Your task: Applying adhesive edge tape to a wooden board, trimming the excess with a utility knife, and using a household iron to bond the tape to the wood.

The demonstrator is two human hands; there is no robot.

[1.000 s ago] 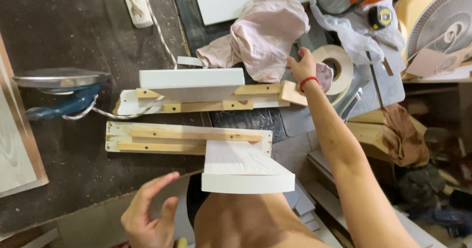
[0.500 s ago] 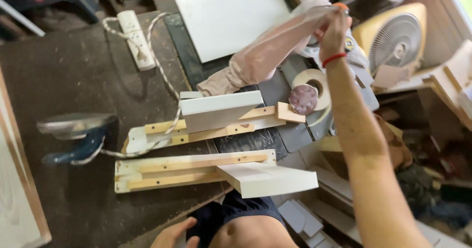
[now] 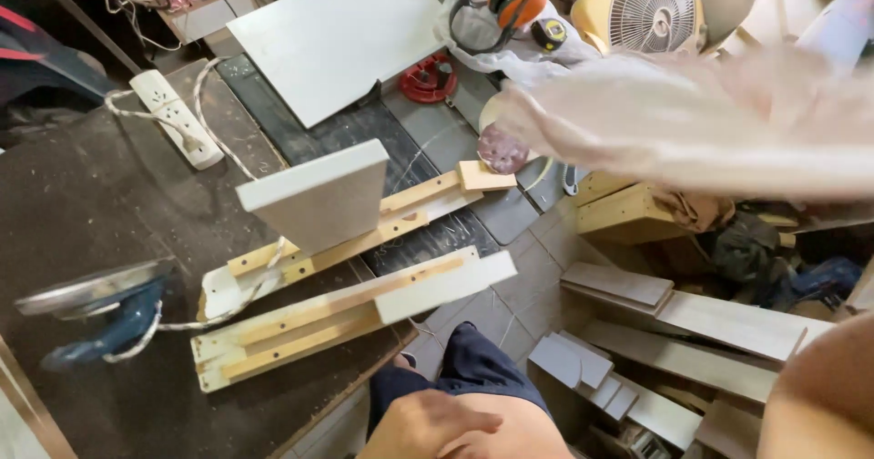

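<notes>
Left hand rests flat on the person's thigh, fingers released, holding nothing. Right hand is out of view; grip cannot be told. A blurred pinkish cloth sweeps over the worktop's right edge, above two white-and-wood brackets.

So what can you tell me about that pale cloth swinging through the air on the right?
The cloth is a pale pinkish-white fabric, smeared by motion blur, so its weave and edges cannot be made out. It stretches across the upper right, off the bench, from near the round sanding disc out past the picture's right edge. It passes in front of the yellow fan. What holds it is out of view.
</notes>
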